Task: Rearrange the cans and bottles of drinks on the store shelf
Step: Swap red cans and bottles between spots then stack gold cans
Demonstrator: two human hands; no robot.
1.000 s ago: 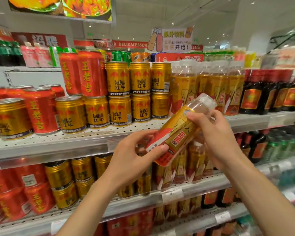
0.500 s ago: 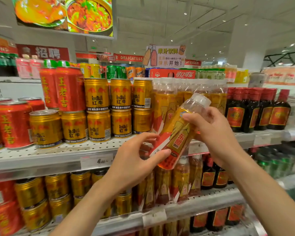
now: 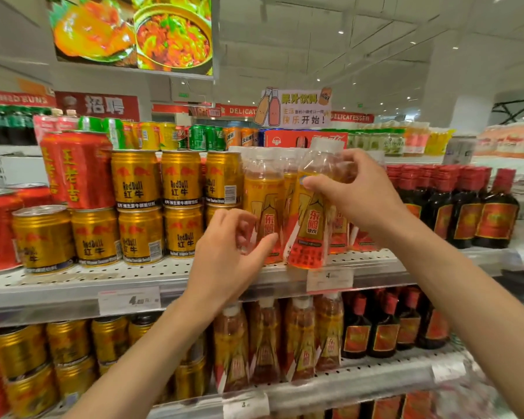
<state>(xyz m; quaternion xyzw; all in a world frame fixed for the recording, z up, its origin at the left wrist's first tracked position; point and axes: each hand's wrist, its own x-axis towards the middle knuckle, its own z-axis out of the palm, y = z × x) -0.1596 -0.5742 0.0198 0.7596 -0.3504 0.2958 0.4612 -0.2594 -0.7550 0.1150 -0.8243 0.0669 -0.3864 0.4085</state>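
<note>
Red ribbed metal marks the far left: tall red cans (image 3: 73,170) stand stacked at nine o'clock on the perforated white shelf (image 3: 73,279), their sides glossy and cylindrical. Beside them the gold cans (image 3: 135,179) sit two tiers high, shiny and round, with printed labels facing you.

Your left hand (image 3: 224,264) hovers low at about seven o'clock of the bottle you carry, forearm rising from the bottom edge. Its fingers (image 3: 242,219) are loosely curled and apart, the thumb stretched towards the neighbouring bottles (image 3: 263,204); whether it touches them you cannot tell. It holds nothing.

The held bottle (image 3: 307,219) is clear plastic with a white cap, amber liquid showing at the shoulder and a glossy gold-and-red wrapper below. It stands nearly upright, base tipped slightly left, at the shelf's front lip, just beside the row of matching bottles; whether its base rests on the shelf cannot be told.

Your right hand (image 3: 354,192) comes in from four o'clock, fingers (image 3: 345,158) clamped round the bottle's shoulder, thumb across the front.

Further right, dark bottles (image 3: 466,210) with red caps and red labels fill the shelf.
</note>
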